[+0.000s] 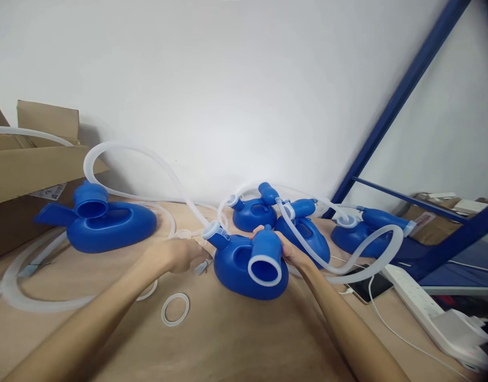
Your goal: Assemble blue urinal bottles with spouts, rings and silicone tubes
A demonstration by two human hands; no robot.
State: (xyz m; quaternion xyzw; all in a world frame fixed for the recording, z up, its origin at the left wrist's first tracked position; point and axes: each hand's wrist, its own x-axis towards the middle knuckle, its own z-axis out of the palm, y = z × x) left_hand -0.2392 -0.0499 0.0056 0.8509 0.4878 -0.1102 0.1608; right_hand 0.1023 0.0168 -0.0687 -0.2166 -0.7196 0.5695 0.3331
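My right hand (292,248) is wrapped round a blue plastic funnel (266,241) with a white-rimmed mouth facing me. The funnel is in front of a blue urinal bottle (238,278) with a white cap (211,229) and a clear hose (164,164) rising from it. To the left of this bottle, my left hand (185,254) is closed; what its fingers hold is hidden. Just beside those fingers shows a small pale clip (203,267). A loose white ring (175,309) lies on the table nearer to me.
Another blue bottle (112,231) stands left, beside an open cardboard box (40,164). Several more blue bottles (254,215) with hoses sit behind and right. A phone (365,284), a white power strip (422,307) and a blue metal frame (403,101) are at the right.
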